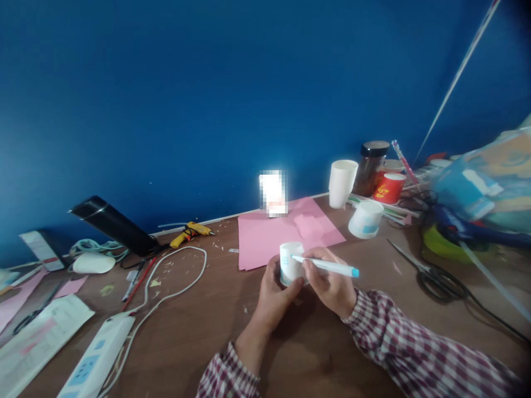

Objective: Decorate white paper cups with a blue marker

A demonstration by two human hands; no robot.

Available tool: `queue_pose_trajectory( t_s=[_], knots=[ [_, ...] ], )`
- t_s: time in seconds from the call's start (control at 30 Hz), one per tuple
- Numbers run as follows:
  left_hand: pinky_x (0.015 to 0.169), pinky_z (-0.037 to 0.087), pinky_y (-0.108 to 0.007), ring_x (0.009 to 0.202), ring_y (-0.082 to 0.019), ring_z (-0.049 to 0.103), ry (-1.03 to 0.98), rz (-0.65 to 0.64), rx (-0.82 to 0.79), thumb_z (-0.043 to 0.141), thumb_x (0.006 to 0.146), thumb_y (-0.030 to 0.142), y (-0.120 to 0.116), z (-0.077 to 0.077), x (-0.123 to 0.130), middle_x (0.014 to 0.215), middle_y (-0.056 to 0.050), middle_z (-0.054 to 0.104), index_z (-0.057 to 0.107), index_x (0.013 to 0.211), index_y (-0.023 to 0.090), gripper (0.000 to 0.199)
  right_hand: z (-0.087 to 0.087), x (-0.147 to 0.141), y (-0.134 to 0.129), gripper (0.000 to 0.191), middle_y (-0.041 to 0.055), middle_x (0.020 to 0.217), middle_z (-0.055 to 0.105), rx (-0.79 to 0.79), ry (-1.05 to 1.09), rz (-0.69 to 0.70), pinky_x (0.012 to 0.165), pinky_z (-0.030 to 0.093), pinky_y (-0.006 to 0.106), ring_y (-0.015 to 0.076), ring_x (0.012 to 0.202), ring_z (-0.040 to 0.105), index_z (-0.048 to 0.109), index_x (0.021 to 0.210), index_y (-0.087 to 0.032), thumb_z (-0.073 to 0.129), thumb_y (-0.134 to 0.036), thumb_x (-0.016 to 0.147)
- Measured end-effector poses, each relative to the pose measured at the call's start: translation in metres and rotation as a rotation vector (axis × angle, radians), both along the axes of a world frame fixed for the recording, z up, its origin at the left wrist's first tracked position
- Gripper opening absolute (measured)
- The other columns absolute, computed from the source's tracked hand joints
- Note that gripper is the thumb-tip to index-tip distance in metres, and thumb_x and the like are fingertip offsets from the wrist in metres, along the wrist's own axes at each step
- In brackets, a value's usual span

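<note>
A small white paper cup (291, 265) with light blue marks on its side is held from the left and below by my left hand (276, 296), its fingers wrapped around it. Pinched in my right hand (329, 282) is a white marker (332, 266) with a light blue end; its tip meets or nearly meets the cup's side. Behind the cup lie pink paper sheets (265, 237) on the brown table (174, 342). Another white cup (367, 218) with a blue band stands upside down to the right.
Scissors (440, 282) lie at the right, near a bag (493, 182). Stacked white cups (342, 182), a dark jar (371, 168) and a red cup (390, 188) stand behind. Leftward are a yellow glue gun (191, 234), a black bottle (112, 224), a power strip (99, 359) and a looping white cable (166, 296).
</note>
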State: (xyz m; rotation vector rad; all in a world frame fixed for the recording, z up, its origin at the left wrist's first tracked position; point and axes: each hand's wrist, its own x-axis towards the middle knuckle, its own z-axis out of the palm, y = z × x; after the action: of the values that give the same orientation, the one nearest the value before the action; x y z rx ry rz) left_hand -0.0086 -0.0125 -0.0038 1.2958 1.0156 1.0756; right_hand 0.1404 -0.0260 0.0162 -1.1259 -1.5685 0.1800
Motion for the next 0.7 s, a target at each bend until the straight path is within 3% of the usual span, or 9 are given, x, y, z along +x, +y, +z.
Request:
queue_pose_trajectory(
  t_s=[0.7],
  knots=[
    [0.088,0.049,-0.034,0.102,-0.023,0.062,0.000,0.002,0.004,0.077,0.072,0.034,0.0001,0.0024,-0.0002,0.112,-0.008,0.068,0.054,0.119,0.018,0.055,0.0035,0.0010,0.0004,0.009,0.0016,0.073,0.065,0.031,-0.027,-0.015,0.058,0.051,0.026,0.0154,0.062,0.063,0.059,0.086,-0.020,0.052,-0.023,0.092]
  ],
)
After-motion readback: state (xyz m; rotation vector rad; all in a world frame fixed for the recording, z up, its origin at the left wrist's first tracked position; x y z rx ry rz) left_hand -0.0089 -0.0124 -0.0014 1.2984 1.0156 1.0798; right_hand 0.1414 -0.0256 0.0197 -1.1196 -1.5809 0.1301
